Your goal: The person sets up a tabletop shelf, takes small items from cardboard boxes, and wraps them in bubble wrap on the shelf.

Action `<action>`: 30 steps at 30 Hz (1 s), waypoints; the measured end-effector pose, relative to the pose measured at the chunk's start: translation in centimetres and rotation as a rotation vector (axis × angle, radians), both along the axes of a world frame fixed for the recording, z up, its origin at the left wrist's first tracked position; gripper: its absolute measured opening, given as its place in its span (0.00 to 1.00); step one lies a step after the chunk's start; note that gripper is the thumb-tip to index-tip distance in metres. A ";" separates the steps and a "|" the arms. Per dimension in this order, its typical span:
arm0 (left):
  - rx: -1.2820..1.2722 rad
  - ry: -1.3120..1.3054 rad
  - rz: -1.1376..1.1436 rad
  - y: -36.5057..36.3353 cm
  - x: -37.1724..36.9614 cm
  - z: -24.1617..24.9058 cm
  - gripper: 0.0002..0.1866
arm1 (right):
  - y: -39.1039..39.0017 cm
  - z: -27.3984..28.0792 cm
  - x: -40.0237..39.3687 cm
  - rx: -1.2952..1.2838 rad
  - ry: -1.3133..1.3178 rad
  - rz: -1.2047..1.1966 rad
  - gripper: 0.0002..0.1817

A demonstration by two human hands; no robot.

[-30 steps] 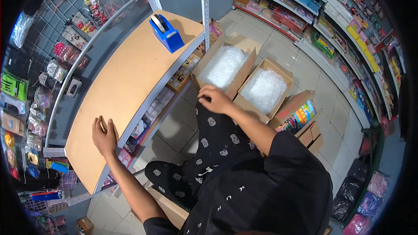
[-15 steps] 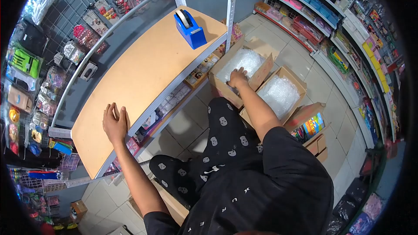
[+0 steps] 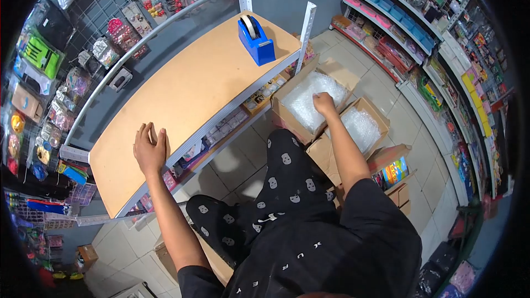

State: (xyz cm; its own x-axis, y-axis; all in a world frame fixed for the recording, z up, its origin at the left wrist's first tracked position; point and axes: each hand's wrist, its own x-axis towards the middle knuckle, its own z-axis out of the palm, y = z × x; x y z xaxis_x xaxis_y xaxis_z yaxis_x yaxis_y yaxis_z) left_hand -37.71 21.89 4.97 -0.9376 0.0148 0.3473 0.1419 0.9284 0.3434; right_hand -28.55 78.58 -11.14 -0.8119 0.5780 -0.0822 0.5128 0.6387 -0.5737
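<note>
My left hand (image 3: 150,150) rests near the front edge of the light wooden shelf top (image 3: 182,85), its fingers apart and nothing in them. Over an open cardboard box on the right, my right hand (image 3: 324,103) is closed, its fingers curled against the clear bubble wrap (image 3: 306,95) that fills the box. What lies under the wrap cannot be made out. A second cardboard box, beside and nearer to me, also holds bubble wrap (image 3: 361,128). At the far end of the shelf top stands a blue tape dispenser (image 3: 257,44) with a roll of tape.
A white upright post (image 3: 306,36) rises at the shelf's right corner. Small packaged goods sit on a lower shelf (image 3: 259,98). Another box with a colourful pack (image 3: 393,170) stands on the tiled floor to the right. Stocked display shelves (image 3: 386,8) curve along the right side.
My right hand has gone from spread on the bubble wrap to closed, slightly to the right. My left hand stays on the shelf top. The view has shifted a little.
</note>
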 end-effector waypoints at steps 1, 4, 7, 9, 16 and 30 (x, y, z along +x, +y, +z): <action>-0.004 -0.004 0.004 0.0 0.0 0.0 0.27 | 0.5 0.4 0.4 -0.017 0.050 -0.028 0.22; -0.005 -0.007 0.005 0.0 0.1 0.0 0.28 | 1.9 1.6 1.3 -0.038 0.238 -0.113 0.24; -0.008 -0.009 0.012 -0.1 0.1 -0.1 0.28 | 3.6 2.2 1.8 -0.049 0.443 -0.168 0.26; -0.009 -0.014 0.019 0.0 0.1 0.0 0.28 | 4.4 3.3 2.1 -0.072 0.523 -0.195 0.26; -0.011 -0.026 0.035 0.1 0.3 0.1 0.29 | 5.4 8.6 2.0 -0.056 0.594 -0.222 0.26; -0.012 -0.038 0.044 0.1 0.1 0.1 0.29 | 12.2 10.7 1.3 0.034 0.683 -0.361 0.27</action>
